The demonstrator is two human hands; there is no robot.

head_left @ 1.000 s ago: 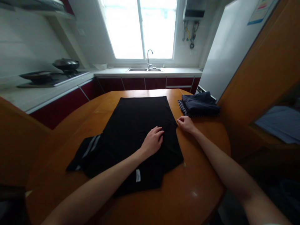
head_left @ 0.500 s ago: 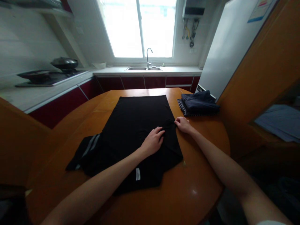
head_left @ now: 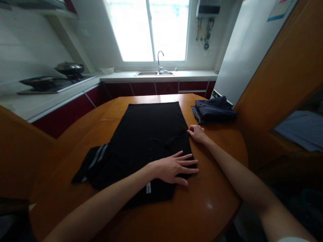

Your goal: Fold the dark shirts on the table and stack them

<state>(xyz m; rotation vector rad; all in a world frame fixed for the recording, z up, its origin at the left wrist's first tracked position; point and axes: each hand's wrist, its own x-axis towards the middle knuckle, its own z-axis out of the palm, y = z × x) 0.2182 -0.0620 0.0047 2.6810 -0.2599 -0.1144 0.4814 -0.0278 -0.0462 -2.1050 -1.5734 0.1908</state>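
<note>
A black T-shirt (head_left: pixel 148 124) lies spread on the wooden table, its hem toward the window and its collar end with a white label toward me. One sleeve with two grey stripes sticks out at the left; the right side runs in a straight edge. My left hand (head_left: pixel 174 168) rests on the shirt near its right corner, fingers spread and stretched out, fingertips at the cloth's edge. My right hand (head_left: pixel 197 133) is closed in a pinch on the shirt's right edge, about halfway along, and small creases run from there.
A stack of folded dark clothes (head_left: pixel 214 110) sits at the table's far right. The round wooden table (head_left: pixel 202 208) stands before a counter with a sink (head_left: pixel 147 73). A stove with pans (head_left: pixel 69 68) is at left, a white refrigerator (head_left: pixel 234 50) at right.
My left hand has moved toward me and to the right, from the shirt's middle to its right corner, and its fingers have spread. My right hand keeps its pinch in place.
</note>
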